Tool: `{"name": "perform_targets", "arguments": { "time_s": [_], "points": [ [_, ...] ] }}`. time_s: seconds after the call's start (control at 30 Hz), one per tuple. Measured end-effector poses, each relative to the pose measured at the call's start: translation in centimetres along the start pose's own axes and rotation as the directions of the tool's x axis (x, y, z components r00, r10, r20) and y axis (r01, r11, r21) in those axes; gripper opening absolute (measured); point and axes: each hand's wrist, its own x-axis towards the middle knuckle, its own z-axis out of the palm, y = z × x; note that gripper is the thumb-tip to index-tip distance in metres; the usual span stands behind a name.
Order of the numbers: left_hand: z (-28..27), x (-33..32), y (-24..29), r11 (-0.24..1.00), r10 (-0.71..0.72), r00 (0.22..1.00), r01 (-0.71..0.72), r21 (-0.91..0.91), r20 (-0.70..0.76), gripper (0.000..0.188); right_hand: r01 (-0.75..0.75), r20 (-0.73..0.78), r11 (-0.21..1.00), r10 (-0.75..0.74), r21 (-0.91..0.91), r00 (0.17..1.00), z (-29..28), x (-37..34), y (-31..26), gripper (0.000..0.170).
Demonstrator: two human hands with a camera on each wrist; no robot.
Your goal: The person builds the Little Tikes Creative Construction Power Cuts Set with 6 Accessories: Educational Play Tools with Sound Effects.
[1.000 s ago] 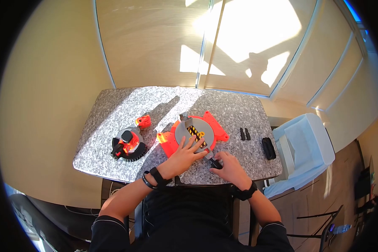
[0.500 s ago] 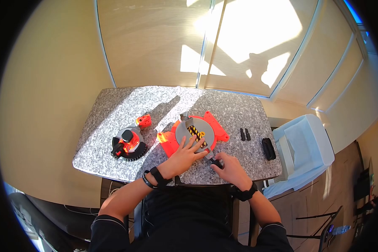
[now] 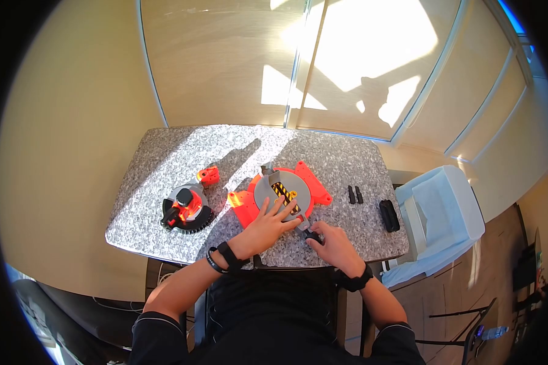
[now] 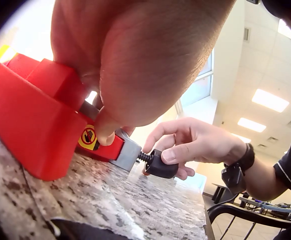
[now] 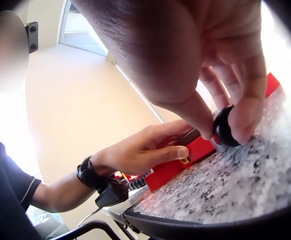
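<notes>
A red miter-saw base (image 3: pixel 314 182) with a grey round turntable (image 3: pixel 263 190) lies mid-table, a yellow-and-black striped strip across its middle. My left hand (image 3: pixel 263 231) rests on the turntable with its fingers spread. At the front of the turntable's arm, my right hand (image 3: pixel 337 248) pinches a black knob (image 4: pixel 161 166) between thumb and fingers. A short stretch of threaded screw (image 4: pixel 145 157) shows between the knob and the grey end of the arm. In the right wrist view the thumb and fingers partly cover the knob (image 5: pixel 223 127).
To the left stands the red, grey and black saw head (image 3: pixel 189 210). Two small black pieces (image 3: pixel 355 194) and a larger black part (image 3: pixel 389 216) lie on the right of the speckled table (image 3: pixel 323 146). A bin with a light blue liner (image 3: pixel 447 207) stands beyond the right edge.
The right hand's fingers have shifted slightly around the black knob, which has turned a little. The left hand has stayed in place on the turntable.
</notes>
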Motion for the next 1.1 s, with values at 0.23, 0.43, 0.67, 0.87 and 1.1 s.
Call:
{"name": "perform_targets", "arguments": {
  "time_s": [0.23, 0.43, 0.67, 0.87, 1.1],
  "points": [
    [0.0, 0.0, 0.0, 1.000, 0.010, 1.000, -0.010, 0.007, -0.014, 0.075, 0.148, -0.088, 0.985, -0.156, -0.093, 0.984, 0.4, 0.0, 0.5, 0.043],
    [0.0, 0.0, 0.0, 1.000, 0.004, 1.000, -0.004, 0.006, -0.004, 0.073, 0.031, -0.022, 0.999, -0.030, 0.018, 0.999, -0.2, 0.1, -0.4, 0.038],
    [-0.1, 0.0, 0.0, 1.000, 0.007, 1.000, -0.007, 0.003, -0.004, 0.073, -0.029, -0.020, 0.999, 0.029, 0.023, 0.999, 0.1, 0.0, -0.4, 0.036],
    [-0.1, 0.0, 0.1, 1.000, 0.008, 1.000, -0.008, 0.004, -0.007, 0.073, 0.119, -0.106, 0.988, -0.129, -0.099, 0.986, 0.5, 0.1, 0.3, 0.045],
    [0.1, -0.1, -0.1, 1.000, 0.010, 1.000, -0.010, -0.001, -0.024, 0.071, -0.027, -0.024, 0.999, 0.028, 0.020, 0.999, -0.1, 0.0, -1.0, 0.043]
  ]
}}
